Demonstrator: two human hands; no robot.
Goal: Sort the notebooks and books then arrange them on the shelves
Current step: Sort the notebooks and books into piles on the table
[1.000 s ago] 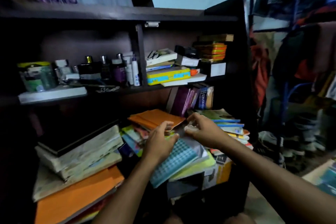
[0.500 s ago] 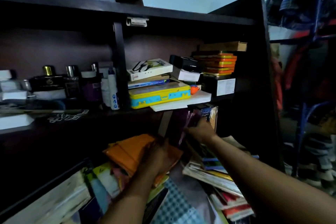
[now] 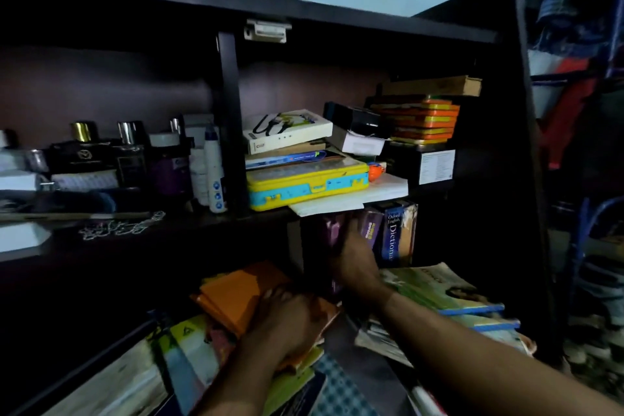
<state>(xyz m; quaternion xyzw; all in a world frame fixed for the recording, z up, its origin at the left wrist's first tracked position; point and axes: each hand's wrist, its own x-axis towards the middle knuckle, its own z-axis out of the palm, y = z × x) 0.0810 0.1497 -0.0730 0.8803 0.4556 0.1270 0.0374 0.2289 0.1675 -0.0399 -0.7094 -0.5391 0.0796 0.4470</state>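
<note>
On the lower shelf my left hand [image 3: 287, 321] lies on a stack of orange notebooks [image 3: 233, 294], palm down, with its fingers spread over the top cover. My right hand [image 3: 358, 263] reaches in among the upright books at the back. It grips a purple book [image 3: 334, 230], and its fingertips are hidden between that and a purple-spined book [image 3: 371, 230]. A blue Oxford dictionary [image 3: 393, 235] stands just to the right. Loose green-covered booklets [image 3: 439, 287] lie flat under my right forearm. More flat books [image 3: 189, 348] sit in front of my left wrist.
On the upper shelf [image 3: 202, 216] lie a yellow and blue case [image 3: 307, 182], a white box [image 3: 287, 130], stacked orange boxes [image 3: 418, 118] and several bottles [image 3: 128, 159]. A dark upright divider [image 3: 229, 118] splits that shelf. Clothes hang on a rack [image 3: 574, 111] to the right.
The view has moved closer and up towards the shelves. My right hand went from the loose pile to the upright purple books, and my left hand settled on the orange notebooks.
</note>
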